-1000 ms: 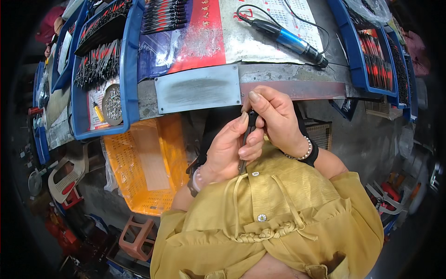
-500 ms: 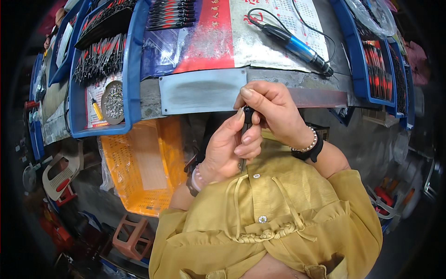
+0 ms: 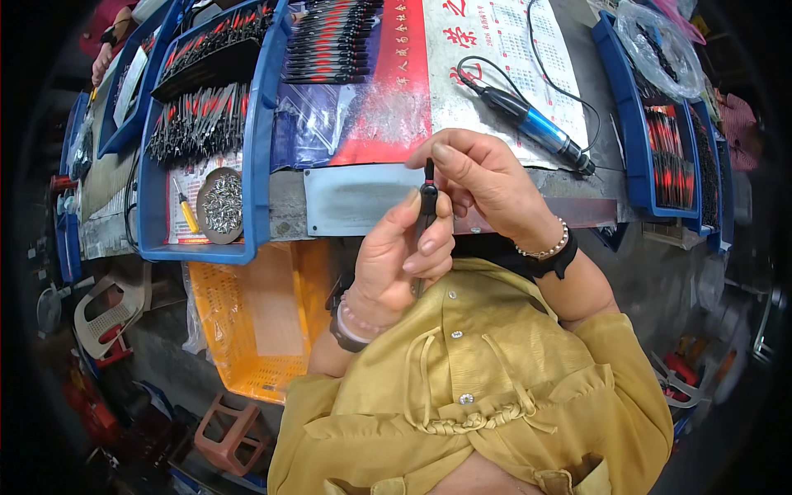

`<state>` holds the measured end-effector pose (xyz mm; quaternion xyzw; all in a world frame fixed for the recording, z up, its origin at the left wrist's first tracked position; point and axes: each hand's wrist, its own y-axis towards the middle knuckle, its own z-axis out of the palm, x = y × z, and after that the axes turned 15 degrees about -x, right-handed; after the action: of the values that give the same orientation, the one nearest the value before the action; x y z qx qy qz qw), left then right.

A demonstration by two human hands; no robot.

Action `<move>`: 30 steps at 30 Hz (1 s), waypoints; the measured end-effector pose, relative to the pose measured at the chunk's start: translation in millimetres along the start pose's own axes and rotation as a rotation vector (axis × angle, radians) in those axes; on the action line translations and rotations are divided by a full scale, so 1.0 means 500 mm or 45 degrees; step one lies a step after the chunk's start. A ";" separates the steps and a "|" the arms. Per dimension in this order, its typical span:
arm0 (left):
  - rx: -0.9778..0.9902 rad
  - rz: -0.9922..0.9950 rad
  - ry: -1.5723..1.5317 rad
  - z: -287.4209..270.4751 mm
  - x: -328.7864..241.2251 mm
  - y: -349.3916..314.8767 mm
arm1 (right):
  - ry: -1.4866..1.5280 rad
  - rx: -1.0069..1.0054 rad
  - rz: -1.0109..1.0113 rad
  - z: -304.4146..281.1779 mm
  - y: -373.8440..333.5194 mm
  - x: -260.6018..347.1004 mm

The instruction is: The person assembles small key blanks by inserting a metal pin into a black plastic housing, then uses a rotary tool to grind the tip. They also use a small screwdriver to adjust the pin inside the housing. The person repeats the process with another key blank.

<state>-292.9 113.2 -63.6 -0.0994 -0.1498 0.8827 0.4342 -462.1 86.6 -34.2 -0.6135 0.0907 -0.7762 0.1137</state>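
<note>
In front of my chest, over the bench's front edge, I hold upright a slim black drawing compass (image 3: pixel 428 198) with a narrow top grip, a red band and a rounded hinge. My left hand (image 3: pixel 396 252) is wrapped round its legs, thumb and fingers pressing just under the hinge; the palm hides much of the legs. Close around the top grip are the thumb and index finger of my right hand (image 3: pixel 487 177), the other fingers curled. Behind my hands, a pale worn metal plate (image 3: pixel 355 198) lies along the bench edge.
A blue electric screwdriver (image 3: pixel 536 128) with a cord lies on the bench. Several black-and-red compasses (image 3: pixel 330 45) are lined up at the back. Left, a blue bin (image 3: pixel 262 165) holds more, with a dish of screws (image 3: pixel 223 202) and a yellow screwdriver (image 3: pixel 188 216). An orange crate (image 3: pixel 231 330) stands below.
Both hands have lifted the compass slightly, toward the bench and a little left in the picture. Its top grip and red band now show more. The bench sits slightly lower in view.
</note>
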 end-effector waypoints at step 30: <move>-0.214 0.196 -0.130 -0.022 -0.014 -0.039 | -1.249 -0.180 -0.872 -0.073 0.123 -0.041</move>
<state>-270.9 120.9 -66.6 -0.1016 -0.2371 0.9017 0.3469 -489.2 33.8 -78.8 -0.9004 -0.1238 -0.3870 -0.1554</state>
